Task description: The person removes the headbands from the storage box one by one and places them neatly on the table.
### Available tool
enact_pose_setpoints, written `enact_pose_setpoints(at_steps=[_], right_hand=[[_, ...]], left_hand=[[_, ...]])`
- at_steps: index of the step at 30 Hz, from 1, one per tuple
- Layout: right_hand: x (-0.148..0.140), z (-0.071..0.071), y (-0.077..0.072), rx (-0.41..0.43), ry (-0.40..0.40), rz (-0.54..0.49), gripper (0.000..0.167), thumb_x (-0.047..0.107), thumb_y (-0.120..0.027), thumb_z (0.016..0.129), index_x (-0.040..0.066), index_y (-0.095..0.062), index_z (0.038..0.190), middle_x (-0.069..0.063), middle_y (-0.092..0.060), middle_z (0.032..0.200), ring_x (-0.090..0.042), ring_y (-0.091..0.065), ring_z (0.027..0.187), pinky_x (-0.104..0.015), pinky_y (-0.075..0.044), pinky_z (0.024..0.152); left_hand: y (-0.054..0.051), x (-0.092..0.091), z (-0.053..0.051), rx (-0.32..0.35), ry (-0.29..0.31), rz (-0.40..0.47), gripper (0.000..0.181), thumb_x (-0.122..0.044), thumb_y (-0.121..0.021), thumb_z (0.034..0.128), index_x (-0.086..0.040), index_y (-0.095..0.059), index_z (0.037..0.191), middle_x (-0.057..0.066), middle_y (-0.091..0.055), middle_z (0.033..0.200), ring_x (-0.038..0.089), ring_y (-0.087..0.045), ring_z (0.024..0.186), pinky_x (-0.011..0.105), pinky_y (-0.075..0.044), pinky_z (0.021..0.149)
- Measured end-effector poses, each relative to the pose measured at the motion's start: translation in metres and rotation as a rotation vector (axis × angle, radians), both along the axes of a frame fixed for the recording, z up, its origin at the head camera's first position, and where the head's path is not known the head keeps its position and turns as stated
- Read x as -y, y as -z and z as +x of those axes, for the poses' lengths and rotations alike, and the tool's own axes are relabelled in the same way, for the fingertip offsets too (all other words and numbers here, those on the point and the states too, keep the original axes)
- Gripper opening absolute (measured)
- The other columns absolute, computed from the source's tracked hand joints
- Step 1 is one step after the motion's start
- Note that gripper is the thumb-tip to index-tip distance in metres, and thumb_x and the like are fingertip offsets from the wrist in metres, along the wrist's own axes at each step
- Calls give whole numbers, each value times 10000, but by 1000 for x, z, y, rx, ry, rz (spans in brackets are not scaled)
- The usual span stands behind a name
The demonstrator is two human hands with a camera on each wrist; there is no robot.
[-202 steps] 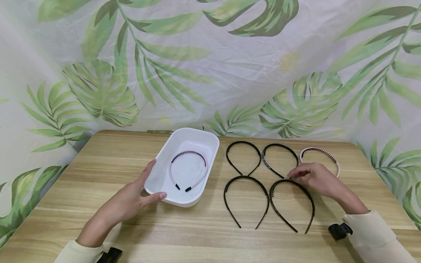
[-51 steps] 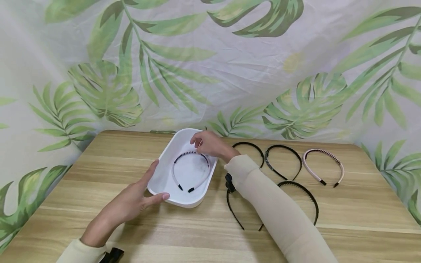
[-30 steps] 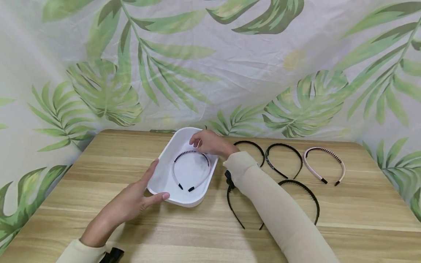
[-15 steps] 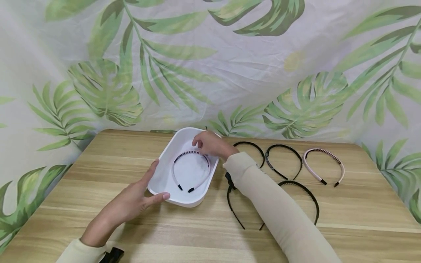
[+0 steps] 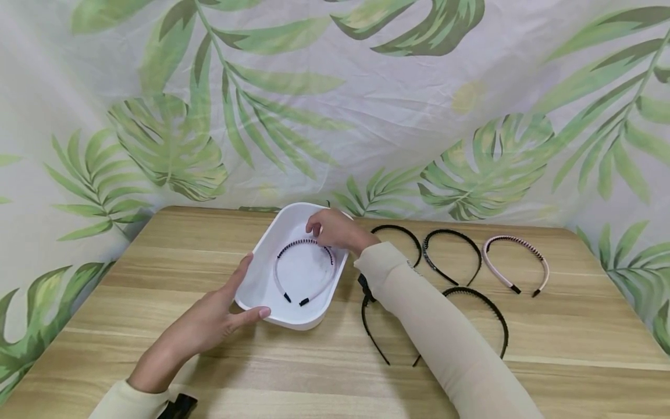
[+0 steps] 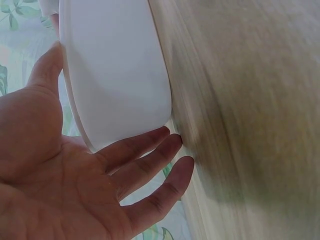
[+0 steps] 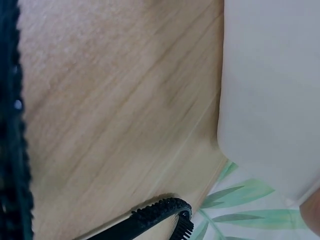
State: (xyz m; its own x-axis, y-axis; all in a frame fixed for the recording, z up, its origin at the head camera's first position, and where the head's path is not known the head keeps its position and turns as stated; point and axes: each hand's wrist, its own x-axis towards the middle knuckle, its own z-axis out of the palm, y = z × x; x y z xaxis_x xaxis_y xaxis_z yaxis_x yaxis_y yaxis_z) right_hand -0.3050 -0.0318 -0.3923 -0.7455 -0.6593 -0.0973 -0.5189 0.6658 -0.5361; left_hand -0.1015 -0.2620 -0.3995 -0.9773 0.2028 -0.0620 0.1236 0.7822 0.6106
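A white plastic basin (image 5: 324, 317) sits on the table with one pink headband (image 5: 279, 282) inside, its dark-toothed arch toward the back. My left hand (image 5: 204, 320) holds the basin's near left corner, thumb on the near rim, index finger along the left rim. In the left wrist view its other fingers (image 6: 150, 167) lie against the outer wall and base. My right hand (image 5: 337, 228) reaches over the right rim with bent fingers, above the headband's arch. Whether they grip the headband is hidden.
Right of the basin lie a black headband (image 5: 396, 226), another black headband (image 5: 454, 231) with glittery trim, a pink headband (image 5: 515, 237), and a black headband (image 5: 505, 326). My right sleeve (image 5: 429, 314) partly covers another black headband (image 5: 366, 331). A leaf-print cloth (image 5: 293, 116) hangs behind.
Since the earliest frame, my right hand has moved left from the headbands on the table to the basin. Over the last second or so it has hardly moved. My left hand has stayed at the basin.
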Motion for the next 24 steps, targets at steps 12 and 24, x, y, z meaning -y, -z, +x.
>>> enact_pose_setpoints(at_steps=[12, 24], right_hand=[[-3, 0, 1, 20, -12, -75, 358, -115, -617, 886, 25, -784, 1170, -143, -782, 1076, -218, -667, 1022, -166, -479, 743], [-3, 2, 1, 50, 33, -113, 336, -80, -616, 913, 62, -813, 1145, -118, -739, 1042, -155, -571, 894, -172, -454, 668]], left_hand=[[1, 0, 0, -5, 0, 5, 1089, -482, -733, 964, -137, -8, 1700, 397, -468, 1514, 496, -599, 1294, 676, -462, 1054], [0, 0, 0, 0, 0, 0, 1094, -489, -730, 964, -136, -2, 1699, 400, -466, 1514, 499, -599, 1291, 675, -460, 1055]])
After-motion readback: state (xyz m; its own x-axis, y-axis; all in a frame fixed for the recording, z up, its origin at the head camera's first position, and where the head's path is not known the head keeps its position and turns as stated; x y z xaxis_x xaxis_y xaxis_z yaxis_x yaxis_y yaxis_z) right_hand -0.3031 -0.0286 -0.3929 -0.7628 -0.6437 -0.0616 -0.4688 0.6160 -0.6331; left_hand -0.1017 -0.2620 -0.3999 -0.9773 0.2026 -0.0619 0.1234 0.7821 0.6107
